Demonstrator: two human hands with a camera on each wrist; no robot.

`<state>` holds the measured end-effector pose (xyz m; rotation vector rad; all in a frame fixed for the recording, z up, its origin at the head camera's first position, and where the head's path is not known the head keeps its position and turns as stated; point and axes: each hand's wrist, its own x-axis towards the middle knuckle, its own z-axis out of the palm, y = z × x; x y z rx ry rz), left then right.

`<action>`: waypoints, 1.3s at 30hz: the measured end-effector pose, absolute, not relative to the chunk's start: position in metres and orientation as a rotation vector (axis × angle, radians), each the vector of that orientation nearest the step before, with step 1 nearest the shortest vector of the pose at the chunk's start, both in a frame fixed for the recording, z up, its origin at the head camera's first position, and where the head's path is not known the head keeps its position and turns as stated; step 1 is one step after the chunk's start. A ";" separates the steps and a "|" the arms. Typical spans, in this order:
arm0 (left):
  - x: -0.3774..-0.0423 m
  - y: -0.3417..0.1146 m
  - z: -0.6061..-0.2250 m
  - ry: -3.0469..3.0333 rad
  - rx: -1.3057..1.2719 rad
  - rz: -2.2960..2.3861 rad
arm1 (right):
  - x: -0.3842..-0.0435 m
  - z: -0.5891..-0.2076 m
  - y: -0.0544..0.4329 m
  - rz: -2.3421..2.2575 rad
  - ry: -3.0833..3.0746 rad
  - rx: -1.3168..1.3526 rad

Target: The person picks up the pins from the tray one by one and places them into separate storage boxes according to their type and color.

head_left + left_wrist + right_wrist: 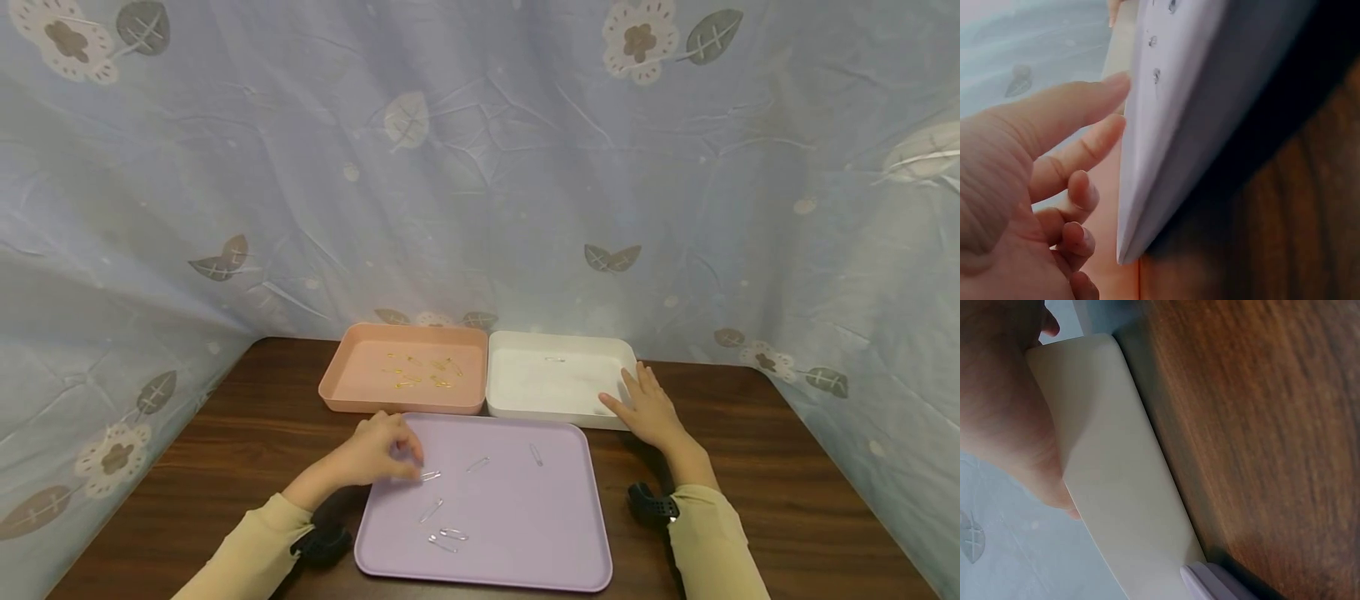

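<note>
My left hand [377, 452] hovers at the left side of the lavender tray [540, 533], its thumb and index finger apart with nothing between them. Just beyond those fingertips lies a silver safety pin [431, 476]. Several more silver safety pins are scattered over the same tray, one [536, 454] toward its upper right. With fingers spread, my right hand [654, 408] rests at the front right corner of the white tray [558, 418]. In the right wrist view this hand [1004, 406] lies over the white tray's edge [1110, 462]. One silver safety pin [555, 360] lies inside the white tray.
Left of the white tray stands a peach tray [405, 407] with several gold safety pins [438, 365] inside. All three trays sit on a dark wooden table [247, 433]. A pale blue curtain [480, 208] with flowers and leaves hangs behind the table.
</note>
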<state>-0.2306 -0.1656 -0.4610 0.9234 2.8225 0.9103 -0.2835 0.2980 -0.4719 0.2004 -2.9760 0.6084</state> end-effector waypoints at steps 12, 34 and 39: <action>-0.230 -0.160 -0.467 2.846 0.922 0.789 | -0.283 -0.470 0.298 0.614 -2.975 0.200; -0.226 -0.162 -0.463 2.754 0.960 0.819 | -0.283 -0.470 0.298 0.645 -2.971 0.199; -0.225 -0.162 -0.462 2.741 0.954 0.812 | -0.284 -0.471 0.298 0.629 -2.969 0.204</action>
